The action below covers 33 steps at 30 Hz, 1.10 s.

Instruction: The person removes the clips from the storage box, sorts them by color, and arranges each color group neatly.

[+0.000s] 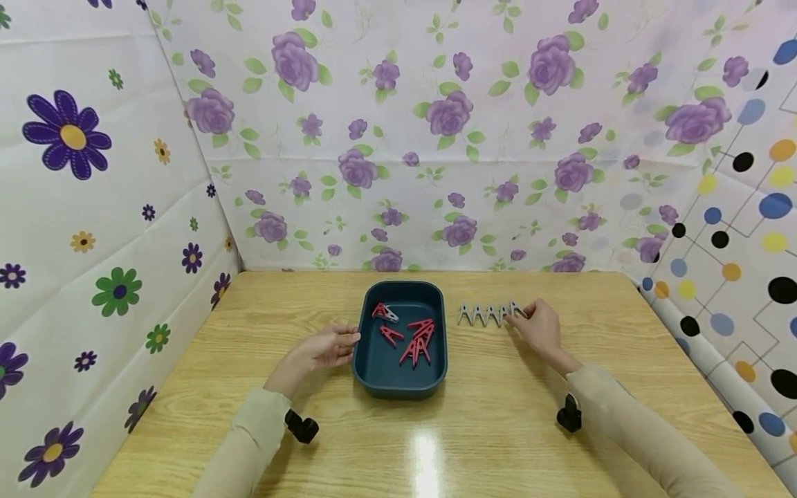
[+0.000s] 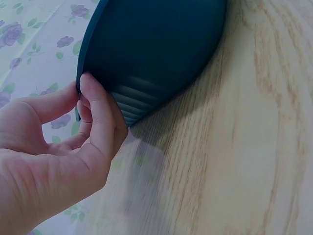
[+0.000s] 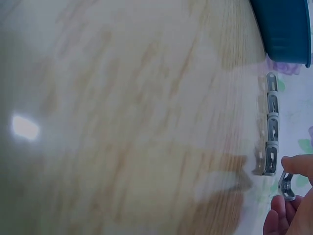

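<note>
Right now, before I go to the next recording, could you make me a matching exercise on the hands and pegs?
Column 1
1. left hand
2. right hand
3. red pegs
4. row of grey pegs

Column 2
A. lying inside the bin
B. pinching a single grey peg
C. lined up on the table
D. pinching the bin's rim

Pairs: 1-D, 2-B, 3-A, 4-C

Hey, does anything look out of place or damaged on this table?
One oddity: a single pale clothespin lies among the red clothespins inside the dark blue bin, near its far left corner, while grey clothespins form a row outside. No spill or damage shows.
</note>
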Motion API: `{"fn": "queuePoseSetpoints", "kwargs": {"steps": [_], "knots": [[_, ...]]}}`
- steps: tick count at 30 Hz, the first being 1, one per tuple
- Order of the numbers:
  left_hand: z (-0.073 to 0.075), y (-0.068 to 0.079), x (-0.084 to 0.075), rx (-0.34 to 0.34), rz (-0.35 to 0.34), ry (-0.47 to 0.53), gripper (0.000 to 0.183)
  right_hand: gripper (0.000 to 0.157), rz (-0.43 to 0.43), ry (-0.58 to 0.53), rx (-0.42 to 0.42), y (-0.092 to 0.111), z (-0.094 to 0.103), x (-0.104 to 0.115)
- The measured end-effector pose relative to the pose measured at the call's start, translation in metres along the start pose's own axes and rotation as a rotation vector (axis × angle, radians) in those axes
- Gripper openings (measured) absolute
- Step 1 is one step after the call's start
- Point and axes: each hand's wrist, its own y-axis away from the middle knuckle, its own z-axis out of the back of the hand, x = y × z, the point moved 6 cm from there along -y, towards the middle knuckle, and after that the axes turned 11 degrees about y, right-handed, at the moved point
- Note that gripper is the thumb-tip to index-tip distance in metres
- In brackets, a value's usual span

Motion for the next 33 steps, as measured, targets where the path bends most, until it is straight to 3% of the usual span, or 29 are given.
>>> {"fn": "queuePoseSetpoints", "kwargs": {"steps": [12, 33], "knots": [[0.0013, -0.0018, 0.0009, 0.010, 0.003, 0.008, 0.004, 0.040, -0.002, 0.055, 0.047, -0.0008, 0.0009, -0.0102], [0.0031, -0.0017, 0.0029, -0.003, 0.001, 0.006, 0.010, 0.048, -0.003, 0.076, 0.131, 0.0013, -0.0005, -0.0069]]}}
